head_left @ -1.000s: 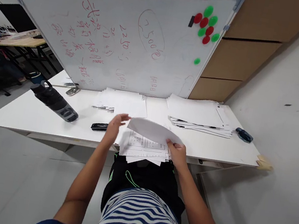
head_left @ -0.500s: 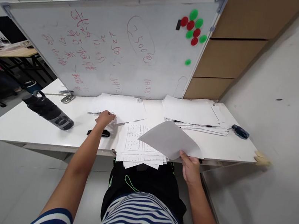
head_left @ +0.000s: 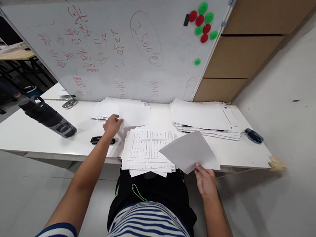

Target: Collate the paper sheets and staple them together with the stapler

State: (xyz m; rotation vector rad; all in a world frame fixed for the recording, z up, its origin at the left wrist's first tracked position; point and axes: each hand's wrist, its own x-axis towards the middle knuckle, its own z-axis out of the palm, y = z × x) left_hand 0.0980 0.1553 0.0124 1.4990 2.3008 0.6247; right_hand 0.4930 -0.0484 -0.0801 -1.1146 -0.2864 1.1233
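My right hand (head_left: 205,181) pinches a blank-looking sheet of paper (head_left: 191,151) by its near edge, tilted above the desk's front. Beneath its left corner is a stack of printed sheets (head_left: 144,152), with tables on the top page, partly overhanging the desk edge. At the near edge of the left paper pile (head_left: 109,107), my left hand (head_left: 111,125) has its fingers closed on the corner of a white sheet (head_left: 133,115). A black stapler-like object (head_left: 95,140) lies just below that hand, partly hidden by the wrist.
A larger paper pile (head_left: 200,115) lies at the back right, near a dark blue object (head_left: 254,136). On the left are a black bottle (head_left: 48,118) lying on its side and a grey mouse-like object (head_left: 69,103). Behind stand a whiteboard (head_left: 100,26) and cardboard boxes (head_left: 228,61).
The sheet in my right hand has shifted right, uncovering more of the printed stack. My left hand stays at the left pile, where the sheet at its fingers has changed position.
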